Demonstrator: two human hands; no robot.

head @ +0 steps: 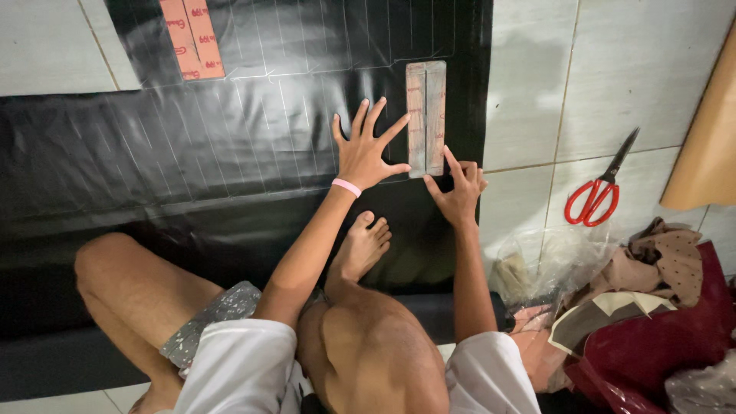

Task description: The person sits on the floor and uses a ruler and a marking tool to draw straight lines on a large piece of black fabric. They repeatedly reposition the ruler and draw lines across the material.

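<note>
Template placement, I reckon: left hand (366,157) splayed flat on the black sheet (192,153), right hand (458,190) fingers pinching the pale template strip's (425,119) lower end. Tracing needs steady pressure.

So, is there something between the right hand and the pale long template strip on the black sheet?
Nothing visible. The right hand already touches the lower end of the pale long template strip; the left hand lies spread flat on the glossy black sheet just beside it.

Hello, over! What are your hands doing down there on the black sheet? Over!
Left hand flat, fingers spread on black sheet. Right hand fingertips at pale template strip, lower end. Red scissors lie apart on tiles.
</note>
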